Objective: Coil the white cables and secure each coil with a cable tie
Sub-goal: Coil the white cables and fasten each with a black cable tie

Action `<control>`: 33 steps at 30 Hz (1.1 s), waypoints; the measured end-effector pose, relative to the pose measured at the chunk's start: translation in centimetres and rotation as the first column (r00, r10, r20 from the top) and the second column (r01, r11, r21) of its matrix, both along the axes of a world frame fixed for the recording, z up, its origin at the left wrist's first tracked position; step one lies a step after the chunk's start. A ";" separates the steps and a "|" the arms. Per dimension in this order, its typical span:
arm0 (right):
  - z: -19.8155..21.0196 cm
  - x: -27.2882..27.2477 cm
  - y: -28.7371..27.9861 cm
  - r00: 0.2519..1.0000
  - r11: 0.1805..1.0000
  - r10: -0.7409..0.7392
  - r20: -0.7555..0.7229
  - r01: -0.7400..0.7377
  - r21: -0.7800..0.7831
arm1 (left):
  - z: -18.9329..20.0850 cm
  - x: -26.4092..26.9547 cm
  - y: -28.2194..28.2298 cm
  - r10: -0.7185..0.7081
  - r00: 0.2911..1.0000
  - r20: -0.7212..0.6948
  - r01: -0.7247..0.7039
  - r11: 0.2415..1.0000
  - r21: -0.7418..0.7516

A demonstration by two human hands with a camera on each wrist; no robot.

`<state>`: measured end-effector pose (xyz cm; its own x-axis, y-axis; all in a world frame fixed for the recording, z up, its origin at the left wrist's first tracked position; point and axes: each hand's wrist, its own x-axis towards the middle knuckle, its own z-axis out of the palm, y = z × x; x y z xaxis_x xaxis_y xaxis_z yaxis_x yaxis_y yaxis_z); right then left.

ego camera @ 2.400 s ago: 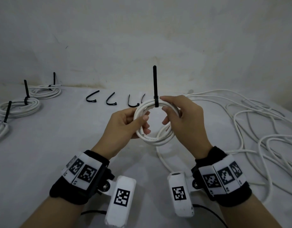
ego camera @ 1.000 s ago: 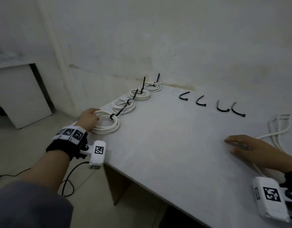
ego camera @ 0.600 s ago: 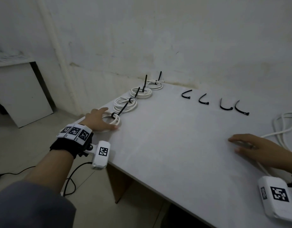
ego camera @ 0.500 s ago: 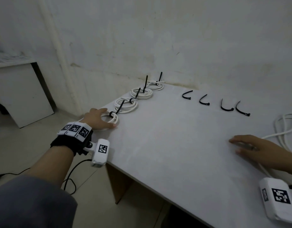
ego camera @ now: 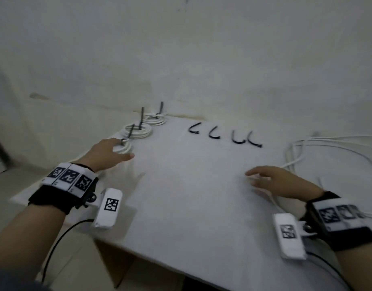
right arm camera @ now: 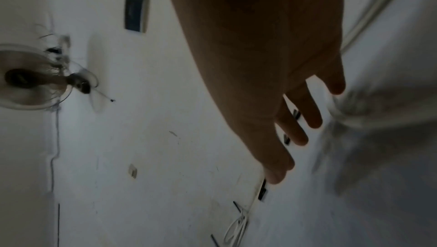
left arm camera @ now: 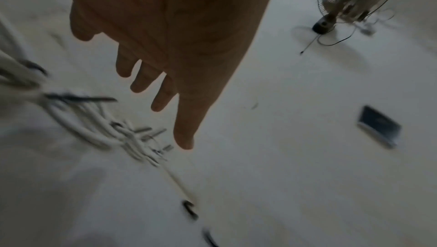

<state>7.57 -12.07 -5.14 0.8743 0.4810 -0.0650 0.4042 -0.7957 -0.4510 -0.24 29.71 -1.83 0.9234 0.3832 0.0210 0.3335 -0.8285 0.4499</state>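
While both hands lie flat, nothing is held.
Fingers straight, the left hand (ego camera: 106, 153) rests beside the nearest tied coil (ego camera: 123, 147) at the bench (ego camera: 181, 196) edge; the right hand (ego camera: 279, 182), relaxed, lies near the loose white cable (ego camera: 327, 143), four cable ties (ego camera: 225, 137) beyond.

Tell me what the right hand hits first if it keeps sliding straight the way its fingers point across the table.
Probably nothing soon: the right hand points left over bare table. Farther along lies the left hand by the tied coils; depth is uncertain.

dim, flat light — motion blur smears all three views.
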 end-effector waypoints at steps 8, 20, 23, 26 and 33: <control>3.8 -3.3 -6.3 0.990 0.991 -0.135 0.027 0.134 0.019 | 2.2 5.3 -19.8 -0.562 0.820 0.110 0.572 0.816 -0.091; 3.3 -10.2 -11.6 0.982 0.952 -0.112 -0.155 0.061 -0.301 | -1.4 6.7 -32.2 -0.743 0.641 -0.192 0.744 0.663 -0.081; 2.4 -9.9 -10.8 0.981 0.936 -0.086 -0.176 0.019 -0.353 | -1.9 6.9 -32.8 -0.708 0.664 -0.239 0.717 0.694 -0.063; 2.2 -9.4 -10.6 0.974 0.943 -0.069 -0.214 -0.006 -0.331 | -1.9 7.2 -33.1 -0.676 0.690 -0.257 0.693 0.720 -0.033; 2.1 -9.0 -10.6 0.969 0.949 -0.033 -0.244 -0.047 -0.313 | -2.0 8.8 -33.3 -0.625 0.714 -0.316 0.654 0.756 -0.016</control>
